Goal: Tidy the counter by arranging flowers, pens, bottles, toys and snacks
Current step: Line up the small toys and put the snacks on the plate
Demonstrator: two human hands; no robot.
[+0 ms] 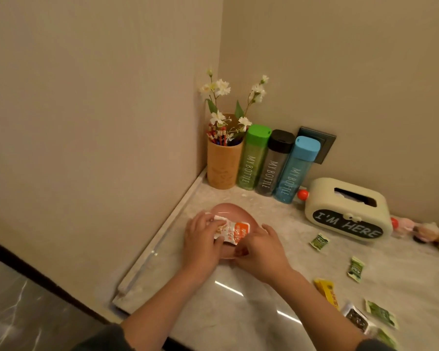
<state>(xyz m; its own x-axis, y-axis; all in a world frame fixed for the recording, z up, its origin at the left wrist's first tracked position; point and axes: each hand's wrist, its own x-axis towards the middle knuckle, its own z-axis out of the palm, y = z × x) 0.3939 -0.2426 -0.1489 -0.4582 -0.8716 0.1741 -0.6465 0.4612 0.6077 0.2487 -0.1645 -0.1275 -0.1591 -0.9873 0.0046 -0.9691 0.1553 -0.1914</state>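
Partly, left hand (202,240) and right hand (262,252) hide the snack packet (239,230).

Glossy marble-look counter (251,312) — shiny plastic bottles (271,163), glossy pink plate (226,207).

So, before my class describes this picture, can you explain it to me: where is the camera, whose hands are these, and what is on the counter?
There is no machine: a person wears one camera on the head, looking down at their own hands. The left hand and right hand together hold a white-and-orange snack packet over a pink oval plate on the marbled counter. In the corner stand a tan cup of pens and white flowers and three lidded bottles. Loose green snack packets lie to the right.
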